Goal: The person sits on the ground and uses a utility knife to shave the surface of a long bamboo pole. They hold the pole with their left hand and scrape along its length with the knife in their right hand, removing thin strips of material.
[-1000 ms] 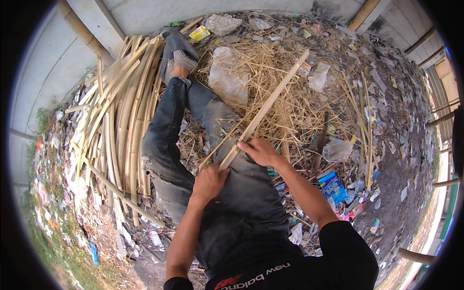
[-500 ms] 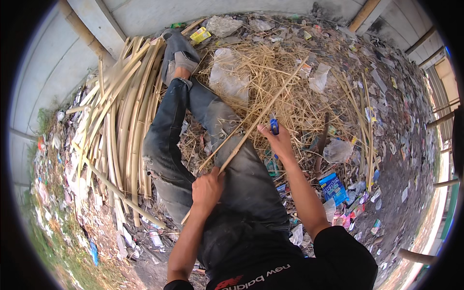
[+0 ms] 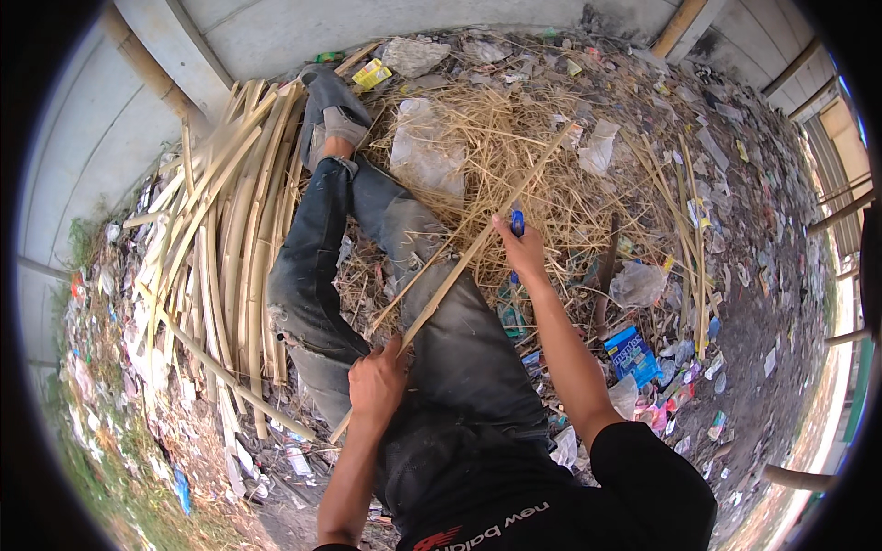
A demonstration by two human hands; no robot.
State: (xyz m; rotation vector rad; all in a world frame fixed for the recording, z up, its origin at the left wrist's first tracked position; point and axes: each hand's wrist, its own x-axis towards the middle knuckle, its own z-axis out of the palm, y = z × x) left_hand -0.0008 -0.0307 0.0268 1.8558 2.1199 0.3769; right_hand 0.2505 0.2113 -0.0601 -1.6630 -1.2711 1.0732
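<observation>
A long split bamboo strip (image 3: 439, 300) slants across my lap, from beside my left hip up over the straw. My left hand (image 3: 377, 386) is closed around its lower part, above my thigh. Farther along, my right hand (image 3: 523, 252) grips a blue-handled cutter (image 3: 517, 223), with the thumb against the strip's edge. Blue shows above and below this fist; the blade cannot be made out. A thinner bamboo strip (image 3: 411, 288) lies over my right leg, beside the long one.
Many bamboo strips (image 3: 241, 266) are heaped left of my legs. Straw-like shavings (image 3: 514, 138) cover the ground ahead, with a stick (image 3: 607, 275) and more thin strips (image 3: 680, 216) to the right. Litter surrounds me, including a blue packet (image 3: 633, 356). A pale wall (image 3: 413, 23) stands behind.
My left hand has drawn the bamboo strip down and left, toward my body. The strip's far end has come nearer. My right hand stays nearly in place, still gripping the cutter.
</observation>
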